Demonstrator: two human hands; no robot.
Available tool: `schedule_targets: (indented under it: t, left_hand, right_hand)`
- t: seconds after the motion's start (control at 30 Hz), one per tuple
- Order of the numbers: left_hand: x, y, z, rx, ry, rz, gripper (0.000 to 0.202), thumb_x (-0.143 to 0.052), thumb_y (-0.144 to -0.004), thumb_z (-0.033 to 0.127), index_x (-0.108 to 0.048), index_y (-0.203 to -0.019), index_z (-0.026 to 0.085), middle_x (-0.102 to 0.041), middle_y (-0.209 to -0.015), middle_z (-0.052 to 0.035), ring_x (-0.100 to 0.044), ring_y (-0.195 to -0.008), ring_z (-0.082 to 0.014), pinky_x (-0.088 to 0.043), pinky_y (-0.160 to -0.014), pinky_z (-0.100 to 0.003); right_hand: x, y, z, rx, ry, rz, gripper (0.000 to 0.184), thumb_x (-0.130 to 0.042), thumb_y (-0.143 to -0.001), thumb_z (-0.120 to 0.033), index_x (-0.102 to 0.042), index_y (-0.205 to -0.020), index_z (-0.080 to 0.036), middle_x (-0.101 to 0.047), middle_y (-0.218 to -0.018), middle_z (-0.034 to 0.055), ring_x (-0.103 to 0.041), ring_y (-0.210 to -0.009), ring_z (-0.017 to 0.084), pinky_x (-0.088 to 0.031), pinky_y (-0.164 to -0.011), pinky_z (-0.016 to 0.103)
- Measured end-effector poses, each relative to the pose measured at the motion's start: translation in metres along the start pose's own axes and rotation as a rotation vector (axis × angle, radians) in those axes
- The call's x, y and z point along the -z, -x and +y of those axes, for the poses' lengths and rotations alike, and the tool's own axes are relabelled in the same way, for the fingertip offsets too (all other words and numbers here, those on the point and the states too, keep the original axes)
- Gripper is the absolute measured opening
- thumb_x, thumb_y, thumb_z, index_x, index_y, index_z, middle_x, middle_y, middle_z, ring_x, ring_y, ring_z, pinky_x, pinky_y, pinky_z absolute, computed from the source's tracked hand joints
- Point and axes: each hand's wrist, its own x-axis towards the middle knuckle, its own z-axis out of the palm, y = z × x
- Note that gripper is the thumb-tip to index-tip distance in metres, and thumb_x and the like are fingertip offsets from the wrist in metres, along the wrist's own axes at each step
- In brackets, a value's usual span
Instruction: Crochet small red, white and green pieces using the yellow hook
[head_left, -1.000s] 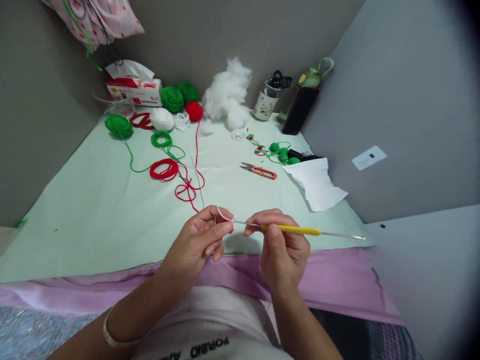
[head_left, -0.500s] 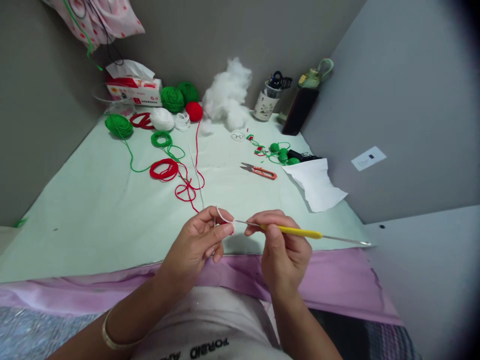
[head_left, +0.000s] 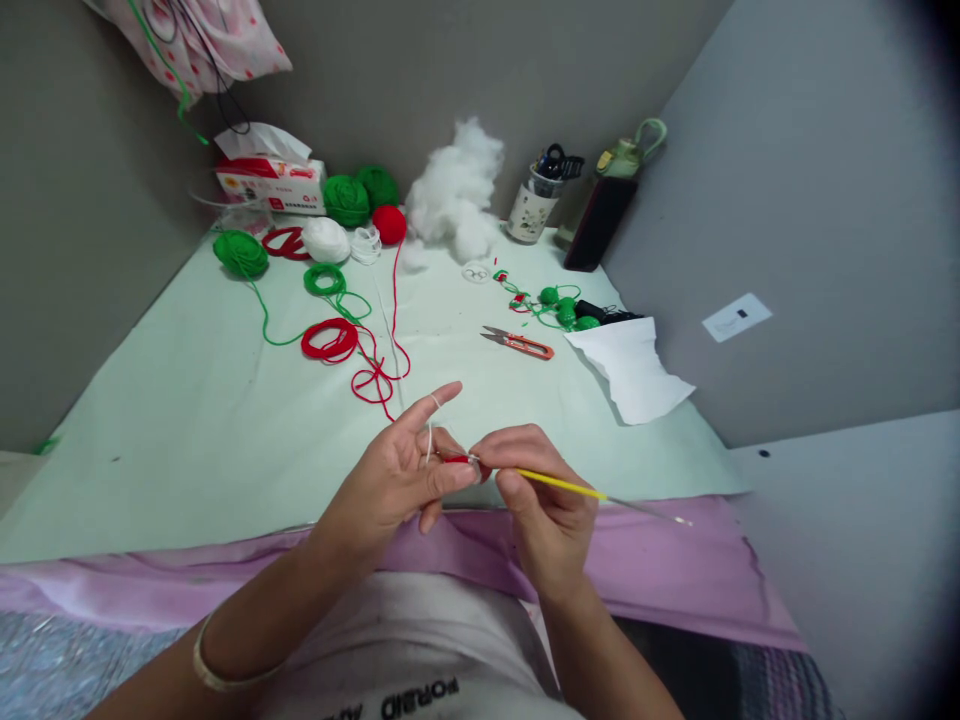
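Observation:
My left hand (head_left: 405, 465) pinches a small red and white crochet piece (head_left: 459, 459) between thumb and fingers. Its index finger is stretched up, and white yarn (head_left: 430, 440) runs over it. In my right hand (head_left: 544, 500) is a crochet hook (head_left: 562, 484) with a yellow handle, its bare metal end pointing out to the right. The hook's working tip meets the crochet piece, but my fingers partly hide that spot. Beyond my left hand, red yarn (head_left: 373, 385) lies in loose loops on the table.
Orange thread snips (head_left: 519, 343) and a torn white paper (head_left: 634, 370) lie ahead on the right. Behind them are small green crocheted pieces (head_left: 566, 310), a cup (head_left: 534, 205) and a bottle (head_left: 604, 205). White stuffing (head_left: 457, 190), a red yarn ball (head_left: 389, 225) and a tissue pack (head_left: 274, 185) line the back.
My left index finger has straightened upward, lifting the white yarn. My right hand has moved left and tilted the hook, whose free end is now lower and nearer.

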Motion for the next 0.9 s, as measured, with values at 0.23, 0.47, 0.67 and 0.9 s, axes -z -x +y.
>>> schedule_targets:
  t: [0.23, 0.47, 0.67, 0.9]
  left_hand:
    - [0.005, 0.003, -0.007, -0.074, -0.07, 0.076, 0.07, -0.086, -0.088, 0.028, -0.056, -0.151, 0.028, -0.069, -0.095, 0.0047, -0.048, -0.04, 0.0022, -0.043, -0.04, -0.014]
    - [0.002, 0.002, -0.006, -0.106, -0.066, 0.123, 0.059, -0.089, -0.085, 0.027, -0.065, -0.138, 0.024, -0.069, -0.091, 0.0037, -0.05, -0.042, -0.0001, -0.04, -0.039, -0.015]
    - [-0.002, 0.005, -0.001, -0.129, -0.068, 0.149, 0.055, -0.09, -0.081, 0.026, -0.068, -0.131, 0.022, -0.066, -0.09, 0.0041, -0.044, -0.041, 0.0001, -0.038, -0.038, -0.016]
    - [-0.003, 0.007, -0.002, -0.204, -0.2, 0.216, 0.058, -0.088, -0.078, 0.014, -0.069, -0.131, 0.025, -0.062, -0.09, 0.0061, -0.043, -0.046, -0.0025, -0.044, -0.04, -0.017]
  right_hand:
    - [-0.003, -0.003, 0.005, -0.082, -0.104, 0.11, 0.018, -0.069, -0.102, -0.021, -0.084, -0.105, -0.03, -0.08, -0.096, 0.0021, -0.071, -0.084, 0.016, -0.058, -0.074, 0.029]
    - [-0.006, -0.012, 0.005, -0.316, -0.412, 0.162, 0.014, -0.072, -0.1, -0.034, -0.082, -0.094, -0.026, -0.079, -0.089, 0.0017, -0.07, -0.067, 0.012, -0.059, -0.064, 0.025]
    - [-0.002, -0.013, 0.001, -0.269, -0.325, 0.13, 0.019, -0.066, -0.103, -0.035, -0.076, -0.093, -0.022, -0.079, -0.087, 0.0034, -0.071, -0.066, 0.014, -0.061, -0.065, 0.029]
    - [-0.001, -0.002, -0.002, -0.056, -0.056, 0.072, 0.021, -0.054, -0.108, -0.022, -0.075, -0.108, -0.025, -0.078, -0.099, 0.004, -0.072, -0.079, 0.016, -0.061, -0.074, 0.033]
